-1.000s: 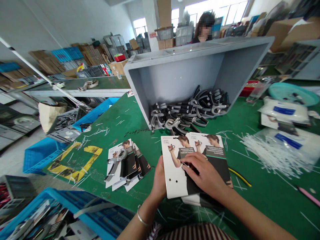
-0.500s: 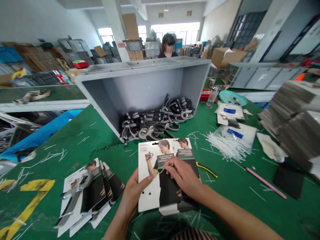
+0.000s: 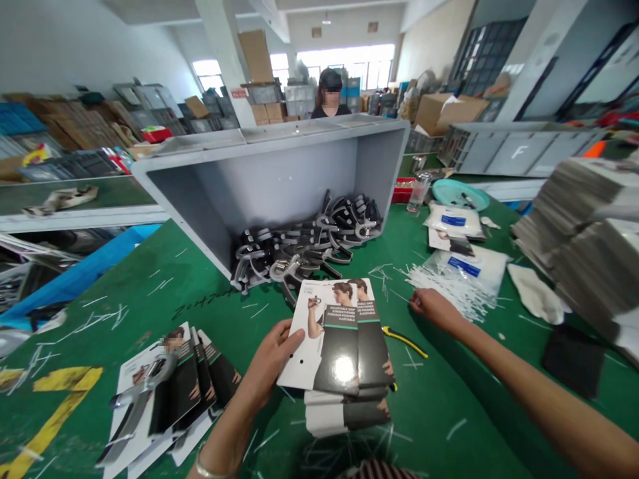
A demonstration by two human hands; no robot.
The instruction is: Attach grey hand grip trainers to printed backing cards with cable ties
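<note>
My left hand (image 3: pixel 267 366) grips the left edge of a printed packaging card (image 3: pixel 333 356), thumb on its front. The card is tilted over a stack of like cards (image 3: pixel 327 414). My right hand (image 3: pixel 433 307) is closed, low at the left edge of a pile of white cable ties (image 3: pixel 449 287); whatever its fingers hold is hidden. Yellow-and-black handled pliers (image 3: pixel 409 342) lie partly under the cards. To the left, a hand grip strengthener (image 3: pixel 158 376) rests on several overlapping cards (image 3: pixel 124 426).
A grey crate (image 3: pixel 294 173) lies on its side, with several hand grip strengtheners (image 3: pixel 299 256) in its mouth. Bags of ties (image 3: pixel 479 266), a teal plate (image 3: pixel 462 194) and stacked grey sheets (image 3: pixel 574 219) stand right. A person (image 3: pixel 330 100) is behind the crate.
My right hand has left the card's front and moved right to the cable ties. My left hand still holds the card, which now leans more. The pink pen is now hidden by my right arm.
</note>
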